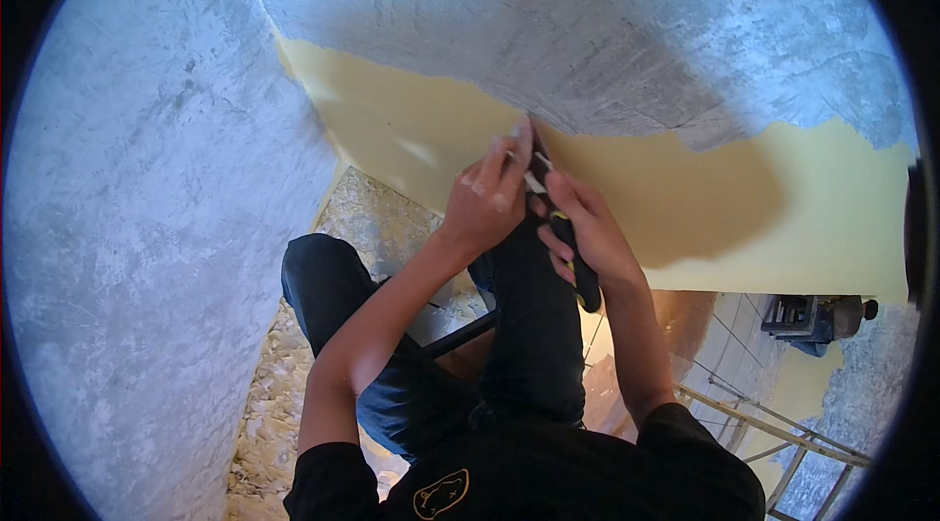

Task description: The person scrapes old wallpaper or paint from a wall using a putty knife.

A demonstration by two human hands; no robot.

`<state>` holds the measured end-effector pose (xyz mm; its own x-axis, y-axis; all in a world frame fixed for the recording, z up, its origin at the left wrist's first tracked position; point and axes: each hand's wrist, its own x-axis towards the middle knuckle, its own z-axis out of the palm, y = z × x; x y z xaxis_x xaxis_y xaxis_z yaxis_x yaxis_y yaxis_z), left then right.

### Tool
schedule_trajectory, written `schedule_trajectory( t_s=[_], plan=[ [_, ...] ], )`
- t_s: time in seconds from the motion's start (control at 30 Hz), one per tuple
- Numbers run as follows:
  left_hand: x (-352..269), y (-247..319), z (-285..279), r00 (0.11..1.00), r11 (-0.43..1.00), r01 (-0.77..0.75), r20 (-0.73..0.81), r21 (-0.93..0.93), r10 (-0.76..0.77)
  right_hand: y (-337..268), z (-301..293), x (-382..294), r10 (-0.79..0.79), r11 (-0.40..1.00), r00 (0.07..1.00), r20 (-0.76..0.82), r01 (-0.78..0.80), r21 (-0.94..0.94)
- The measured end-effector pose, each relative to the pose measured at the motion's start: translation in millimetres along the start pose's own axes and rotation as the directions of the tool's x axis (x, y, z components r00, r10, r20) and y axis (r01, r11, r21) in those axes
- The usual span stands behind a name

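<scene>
My right hand (587, 227) is closed round the black and yellow handle of a hand tool (576, 256), which looks like a scraper; its head is partly hidden between my hands. My left hand (490, 190) is at the head end of the tool, fingers extended upward against or near the blade; the exact contact is unclear. Both hands are in front of a wall with a band of yellow coating (411, 117) below a rough grey stripped surface (573, 29). The border between the two is ragged and passes just above my fingertips.
Another grey, mottled wall (147, 227) meets this one at a corner on the left. Peeled flakes (275, 389) litter the floor below it. My bent knees are beneath my arms. A ladder (771, 425) stands at the lower right, and a partly seen person (830, 323) is farther off.
</scene>
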<state>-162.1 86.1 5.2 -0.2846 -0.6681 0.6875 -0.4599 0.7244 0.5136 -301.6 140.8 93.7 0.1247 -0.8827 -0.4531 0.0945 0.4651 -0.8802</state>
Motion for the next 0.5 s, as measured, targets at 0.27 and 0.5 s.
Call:
schedule_trajectory(
  t_s=[0.27,0.5],
  plan=[
    [5,-49,-21,0.936,0.968,0.25,-0.259,0.015,-0.237,-8,50,67,-0.057,0.997,0.987,0.15,0.063,-0.034],
    [-2,-34,-13,0.969,0.984,0.181,-0.169,0.003,-0.178,10,28,44,-0.093,0.994,0.988,0.122,0.099,-0.044]
  ],
)
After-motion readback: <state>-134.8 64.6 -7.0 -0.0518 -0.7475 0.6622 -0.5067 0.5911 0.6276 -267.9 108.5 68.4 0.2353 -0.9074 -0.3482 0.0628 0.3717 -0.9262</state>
